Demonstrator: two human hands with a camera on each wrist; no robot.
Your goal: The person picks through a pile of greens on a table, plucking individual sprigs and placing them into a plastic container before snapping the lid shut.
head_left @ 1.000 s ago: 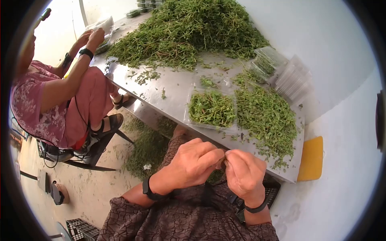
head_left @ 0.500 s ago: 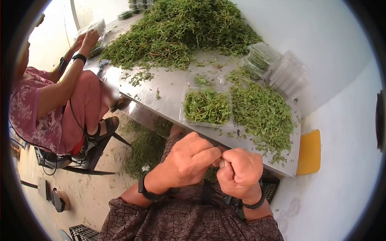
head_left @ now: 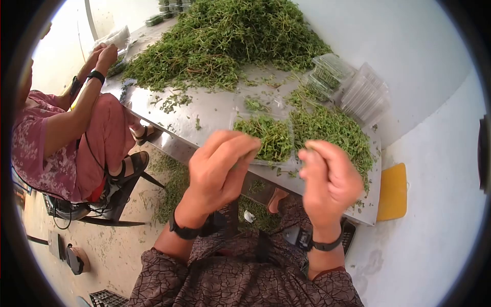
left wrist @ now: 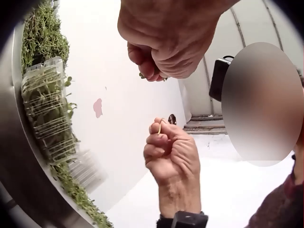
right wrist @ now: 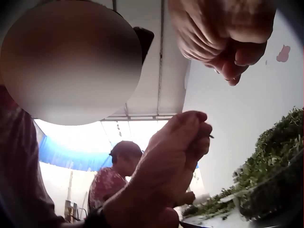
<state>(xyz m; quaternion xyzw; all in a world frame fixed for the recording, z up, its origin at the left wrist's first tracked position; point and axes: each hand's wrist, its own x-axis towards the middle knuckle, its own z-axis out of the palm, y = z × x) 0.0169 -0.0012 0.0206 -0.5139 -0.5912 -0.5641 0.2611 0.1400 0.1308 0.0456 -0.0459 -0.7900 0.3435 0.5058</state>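
Observation:
My left hand point(head_left: 220, 169) is raised over the table's near edge, fingers curled and gathered at the tips. In the left wrist view, bits of a green sprig point(left wrist: 142, 75) poke out from between those fingers. Level with it, my right hand point(head_left: 331, 184) stands apart to the right. Its thumb and forefinger pinch a thin pale stem point(left wrist: 160, 128). Just beyond both hands, an open clear plastic container point(head_left: 279, 165) holds cut greens point(head_left: 268, 137), partly hidden by the left hand. Loose picked greens point(head_left: 332, 128) lie to its right.
A large heap of greens point(head_left: 240, 41) covers the back of the metal table point(head_left: 209, 110). Filled clear boxes point(head_left: 327, 77) and stacked lids point(head_left: 365, 94) stand by the wall. A yellow board point(head_left: 393, 192) is at the right end. Another person point(head_left: 56, 133) sits at left.
My hands were together at the fingertips, low before the table. Now they have parted and risen toward the container, the left moving left and the right moving right.

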